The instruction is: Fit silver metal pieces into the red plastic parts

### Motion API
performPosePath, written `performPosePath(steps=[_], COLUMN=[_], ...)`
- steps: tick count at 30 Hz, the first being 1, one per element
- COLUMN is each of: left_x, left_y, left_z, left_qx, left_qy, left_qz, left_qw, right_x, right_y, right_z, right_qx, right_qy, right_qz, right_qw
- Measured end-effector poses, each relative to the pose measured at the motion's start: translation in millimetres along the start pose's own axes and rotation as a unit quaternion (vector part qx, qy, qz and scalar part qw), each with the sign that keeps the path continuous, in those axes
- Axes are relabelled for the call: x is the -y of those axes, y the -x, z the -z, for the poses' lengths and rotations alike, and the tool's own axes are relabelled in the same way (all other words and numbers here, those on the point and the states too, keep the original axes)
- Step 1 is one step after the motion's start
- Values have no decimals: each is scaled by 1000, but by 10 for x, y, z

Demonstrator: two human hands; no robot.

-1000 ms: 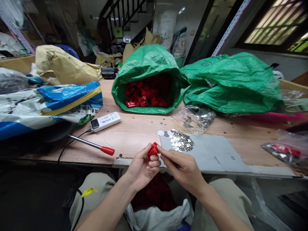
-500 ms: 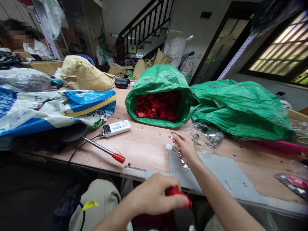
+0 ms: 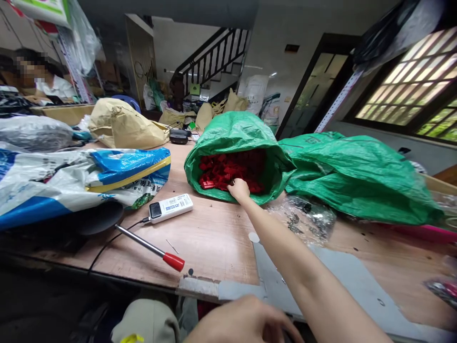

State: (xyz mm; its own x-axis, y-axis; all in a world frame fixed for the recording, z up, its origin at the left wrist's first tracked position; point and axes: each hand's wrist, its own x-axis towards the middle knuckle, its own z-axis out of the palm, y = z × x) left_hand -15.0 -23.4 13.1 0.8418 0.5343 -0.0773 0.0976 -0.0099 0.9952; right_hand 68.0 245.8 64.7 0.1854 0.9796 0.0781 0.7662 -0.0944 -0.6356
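Note:
My right hand [image 3: 239, 189] reaches to the lower lip of a green woven sack [image 3: 243, 126]. Its fingers are closed at the edge of a heap of red pieces [image 3: 221, 166] inside; a tiny dark thing shows by the fingertips, too small to name. Low in the view, close to me, is my left hand [image 3: 246, 319], smeared by motion. Its back faces up, and its fingers bend down toward the right, with their tips hidden. Under my right forearm lies a grey mat [image 3: 339, 271], and a clear plastic bag with small dark parts [image 3: 303, 219] lies beyond it.
Left of the sack are a white handheld device [image 3: 171, 208] on a cable and a metal lever with a red grip [image 3: 173, 261]. A blue and white bag [image 3: 128, 166] lies farther left. Another green sack [image 3: 357, 176] stands right. A person [image 3: 53, 85] sits far left.
My right hand has moved from above the mat forward and left to the sack's mouth. My left hand has dropped lower, and the red piece seen in it before no longer shows.

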Motion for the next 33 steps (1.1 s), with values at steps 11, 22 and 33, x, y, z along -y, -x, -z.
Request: performPosePath(steps=[11,22,33], left_x=[-64,81,-155], left_y=[-116,-120,48], left_z=[283,448,461], left_qx=[-506,-456,-380], left_qy=[121,269,512], left_qz=[-124,-52,-90], left_qw=[845,847,765], right_x=[-674,-881,-1032], right_y=[2014,1173,1302], right_z=[382,845,849], right_qx=[181,8,-34], right_qy=[-187,151,47], right_qz=[113,121,114], right_qw=[959,981,992])
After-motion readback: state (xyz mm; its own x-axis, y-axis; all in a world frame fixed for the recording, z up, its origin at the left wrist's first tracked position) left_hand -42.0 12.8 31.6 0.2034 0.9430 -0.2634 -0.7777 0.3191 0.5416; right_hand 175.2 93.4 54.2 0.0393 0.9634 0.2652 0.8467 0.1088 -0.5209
